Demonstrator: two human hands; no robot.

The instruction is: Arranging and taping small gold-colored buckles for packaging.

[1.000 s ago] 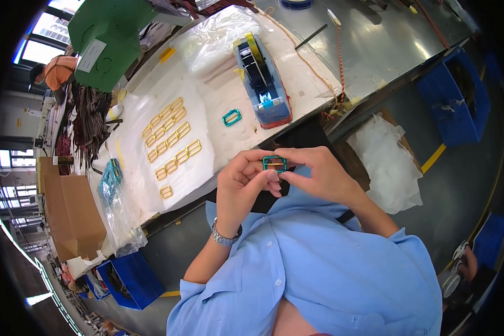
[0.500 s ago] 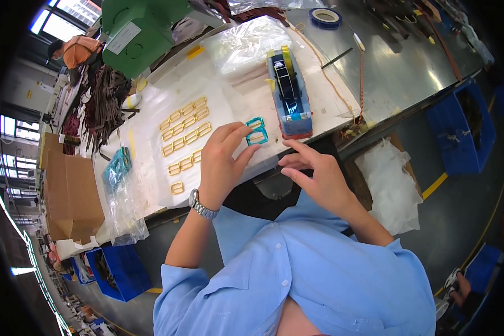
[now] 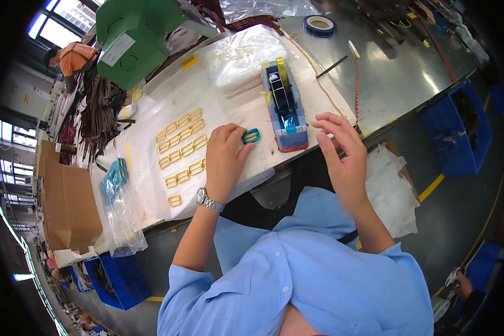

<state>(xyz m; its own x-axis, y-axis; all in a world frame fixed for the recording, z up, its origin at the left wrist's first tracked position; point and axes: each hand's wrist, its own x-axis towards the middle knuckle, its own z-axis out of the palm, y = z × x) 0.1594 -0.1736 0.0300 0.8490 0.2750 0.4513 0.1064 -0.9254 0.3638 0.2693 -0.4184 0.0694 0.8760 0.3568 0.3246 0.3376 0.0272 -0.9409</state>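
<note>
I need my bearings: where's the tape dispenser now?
In the head view, just right of centre, the tape dispenser stands between the teal buckle and the right hand.

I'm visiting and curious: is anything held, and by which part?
The left hand is at the left end of a teal rectangular buckle; whether it grips cannot be told. The right hand holds nothing.

Teal buckle (image 3: 252,136) (gold-barred), flat on worktop (image 3: 246,113)
</note>
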